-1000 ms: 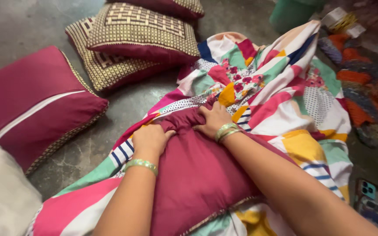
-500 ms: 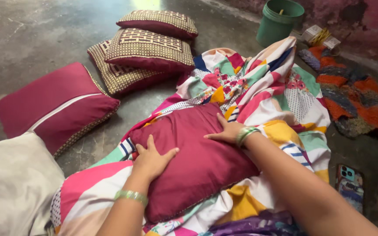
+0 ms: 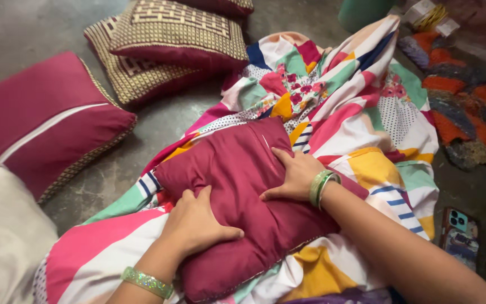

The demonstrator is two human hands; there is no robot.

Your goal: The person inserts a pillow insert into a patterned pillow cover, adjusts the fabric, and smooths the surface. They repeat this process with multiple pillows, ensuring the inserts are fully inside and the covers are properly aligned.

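both hands pressing the maroon cushion flat on the patchwork sheet

take the maroon cushion (image 3: 248,197) in the middle as your landmark; it lies on the patchwork sheet (image 3: 367,124), its far corner towards the stacked pillows.

well to the left of the cushion you have a pale pillow (image 3: 1,236) at the frame's edge, and behind that a larger maroon pillow with a white stripe (image 3: 40,124) on the grey floor (image 3: 158,129). up and left of the cushion sit two pillows with woven gold tops (image 3: 170,39), one overlapping the other.

your left hand (image 3: 198,225) now sits on the cushion's near left edge, fingers curled and thumb spread across the cloth, gripping a fold rather than lying flat as it did half a second ago. your right hand (image 3: 296,174) has slid nearer the centre, palm down, fingers spread and pressing. the cushion itself has turned a little and looks more bunched under your hands, so i judge you are squeezing and shaping it, not lifting it.

right of the cushion the sheet spreads on; past it lie an orange and grey rug (image 3: 473,112) and, nearer you, a phone (image 3: 459,236) on the floor.
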